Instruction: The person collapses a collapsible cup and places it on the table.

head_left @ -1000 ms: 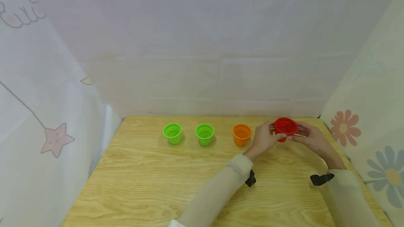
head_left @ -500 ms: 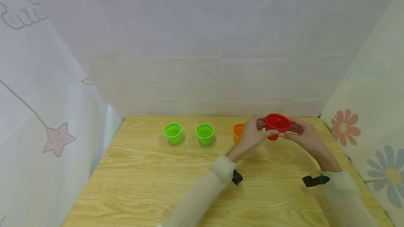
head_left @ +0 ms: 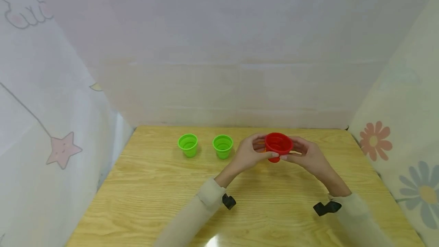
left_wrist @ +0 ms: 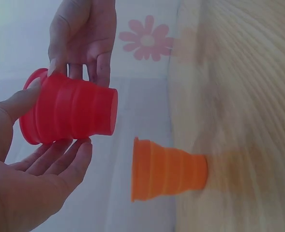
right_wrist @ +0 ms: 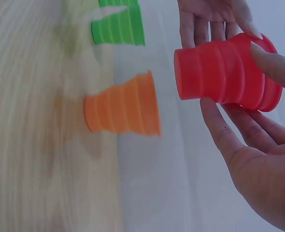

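Observation:
Between both hands a red ribbed cup [head_left: 278, 144] is held upright, raised above the table. My left hand [head_left: 247, 153] grips its left side, thumb near the rim and fingers behind. On the other side my right hand [head_left: 308, 157] grips it the same way, the two thumbs almost meeting at the front. An orange cup [left_wrist: 167, 170] stands upright on the table below the red one; the wrist views show a gap between them. In the head view the red cup and left hand hide most of it.
Two green cups, the outer one [head_left: 188, 145] and the inner one [head_left: 223, 146], stand upright in a row to the left on the wooden table [head_left: 164, 193]. A pale cloth wall [head_left: 219, 94] rises behind the table's back edge.
Both hands have carried the red cup leftward from the right end of the row to over the orange cup. The green cups have stayed where they were.

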Motion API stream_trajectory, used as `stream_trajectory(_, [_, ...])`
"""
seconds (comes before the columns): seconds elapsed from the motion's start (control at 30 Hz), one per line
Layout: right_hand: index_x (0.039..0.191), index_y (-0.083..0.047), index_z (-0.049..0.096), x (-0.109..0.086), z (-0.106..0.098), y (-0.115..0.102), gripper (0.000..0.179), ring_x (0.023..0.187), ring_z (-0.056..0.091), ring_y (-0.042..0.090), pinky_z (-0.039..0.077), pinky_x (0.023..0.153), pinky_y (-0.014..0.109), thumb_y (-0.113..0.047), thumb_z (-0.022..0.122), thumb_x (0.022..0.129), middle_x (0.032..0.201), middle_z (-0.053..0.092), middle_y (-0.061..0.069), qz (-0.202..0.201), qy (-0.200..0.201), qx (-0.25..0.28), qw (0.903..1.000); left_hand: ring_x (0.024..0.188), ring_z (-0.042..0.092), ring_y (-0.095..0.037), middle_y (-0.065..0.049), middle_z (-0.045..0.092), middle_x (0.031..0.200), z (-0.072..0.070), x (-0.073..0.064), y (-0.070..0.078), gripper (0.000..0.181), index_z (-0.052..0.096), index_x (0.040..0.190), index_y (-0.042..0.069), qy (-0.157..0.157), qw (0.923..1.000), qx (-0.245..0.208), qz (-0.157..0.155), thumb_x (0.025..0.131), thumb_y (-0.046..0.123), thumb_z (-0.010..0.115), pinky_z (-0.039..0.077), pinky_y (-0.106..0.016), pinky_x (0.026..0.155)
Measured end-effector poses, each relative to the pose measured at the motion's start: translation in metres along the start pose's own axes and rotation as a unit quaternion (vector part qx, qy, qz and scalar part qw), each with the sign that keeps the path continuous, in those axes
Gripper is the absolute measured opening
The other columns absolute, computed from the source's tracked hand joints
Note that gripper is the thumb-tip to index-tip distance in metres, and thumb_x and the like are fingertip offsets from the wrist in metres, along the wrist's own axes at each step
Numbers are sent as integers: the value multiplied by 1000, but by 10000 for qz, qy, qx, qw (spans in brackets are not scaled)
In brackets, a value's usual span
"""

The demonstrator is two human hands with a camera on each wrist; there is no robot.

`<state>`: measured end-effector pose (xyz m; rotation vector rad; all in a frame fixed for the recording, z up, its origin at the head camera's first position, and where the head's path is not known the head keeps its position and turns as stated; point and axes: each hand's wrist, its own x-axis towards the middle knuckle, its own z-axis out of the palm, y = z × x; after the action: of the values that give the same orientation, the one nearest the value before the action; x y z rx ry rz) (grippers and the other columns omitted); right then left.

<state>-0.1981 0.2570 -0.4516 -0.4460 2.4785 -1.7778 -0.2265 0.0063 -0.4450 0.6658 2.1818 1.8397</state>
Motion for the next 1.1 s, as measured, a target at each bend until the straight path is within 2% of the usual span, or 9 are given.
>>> stream_trajectory(0.13, [150, -4, 53, 2, 20, -1, 65, 116, 69, 3, 66, 90, 28, -14, 82, 93, 146, 60, 26, -61, -137, 303, 9994, 125, 71, -22, -5, 70, 138, -15, -14, -8, 58, 63, 141, 16, 30, 10000, -61, 31, 89, 24, 87, 62, -31, 102])
stream_trajectory(0.37, [146, -2, 56, 5, 52, 0, 64, 116, 70, 4, 64, 93, 26, -7, 84, 89, 143, 61, 28, -174, -337, 728, 9966, 129, 69, -29, -10, 67, 143, -42, -43, -17, 58, 61, 144, 13, -144, 9997, -122, 137, 92, 20, 84, 61, -33, 104])
stream_trajectory(0.5, [145, -3, 57, 7, 70, 1, 63, 116, 70, 5, 64, 93, 26, -7, 85, 88, 142, 62, 27, -225, -435, 919, 9946, 130, 69, -30, -10, 66, 144, -54, -57, -23, 61, 59, 146, 14, -59, 10000, -74, -21, 91, 22, 85, 60, -33, 105])
stream_trajectory(0.6, [145, -2, 57, 7, 84, 2, 64, 117, 70, 8, 64, 93, 26, -7, 85, 88, 142, 61, 28, -299, -546, 967, 9934, 130, 68, -33, -12, 66, 145, -61, -69, -28, 64, 58, 147, 12, 54, 9999, -15, -161, 90, 20, 86, 60, -39, 107])
stream_trajectory(0.73, [146, 0, 56, 8, 96, 4, 64, 122, 69, 21, 64, 94, 26, -6, 84, 89, 143, 61, 28, -437, -657, 882, 9930, 131, 67, -38, -16, 64, 146, -67, -79, -32, 66, 57, 148, 8, 141, 9996, -38, -239, 89, 15, 86, 56, -52, 110])
stream_trajectory(0.8, [146, 0, 56, 8, 99, 4, 64, 123, 68, 28, 64, 95, 26, -6, 84, 89, 143, 61, 28, -451, -698, 820, 9932, 131, 67, -39, -17, 64, 146, -68, -82, -35, 66, 57, 147, 8, 131, 9996, -52, -252, 88, 14, 86, 55, -54, 110])
stream_trajectory(0.9, [146, 0, 56, 6, 99, 7, 63, 124, 68, 35, 64, 95, 26, -4, 83, 89, 142, 62, 28, -452, -752, 747, 9933, 131, 66, -39, -18, 63, 147, -68, -85, -38, 66, 56, 147, 7, 51, 9997, -26, -243, 89, 14, 86, 57, -51, 109])
stream_trajectory(1.1, [145, 1, 56, 5, 97, 12, 62, 122, 69, 31, 64, 94, 26, -5, 83, 90, 142, 62, 28, -490, -894, 671, 9925, 129, 68, -37, -16, 65, 146, -66, -88, -44, 65, 57, 147, 7, 44, 9995, 91, -308, 89, 16, 86, 61, -37, 105])
